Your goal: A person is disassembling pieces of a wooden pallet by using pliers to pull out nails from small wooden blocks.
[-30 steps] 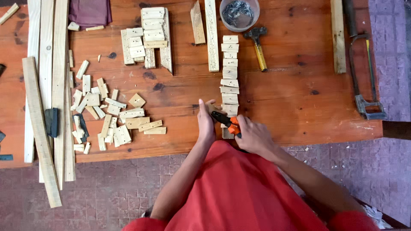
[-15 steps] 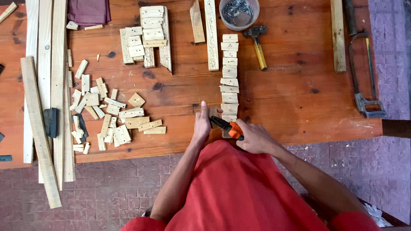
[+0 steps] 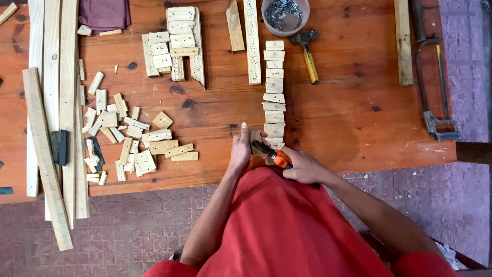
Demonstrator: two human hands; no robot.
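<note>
I see my left hand (image 3: 241, 149) lying flat at the near edge of the bench (image 3: 359, 118), fingers stretched forward and pressing on a small wooden block (image 3: 256, 137) that sits just under the fingertips. My right hand (image 3: 303, 166) is closed around an orange-handled tool (image 3: 274, 155), whose dark tip points at that same block; I think it is a pair of pliers or a cutter, though the hand covers too much of it to be sure. The block is at the near end of a row of wooden blocks (image 3: 274, 92) that runs away from me toward the far edge. Near that far end lies a hammer (image 3: 307, 54) with a yellow handle, beside a round container of nails (image 3: 285, 15). Toward the left side of the bench I see a loose heap of small offcuts (image 3: 130, 141), and long planks (image 3: 54, 102) lie along the left edge. A hacksaw (image 3: 433, 87) rests by the right edge.
</note>
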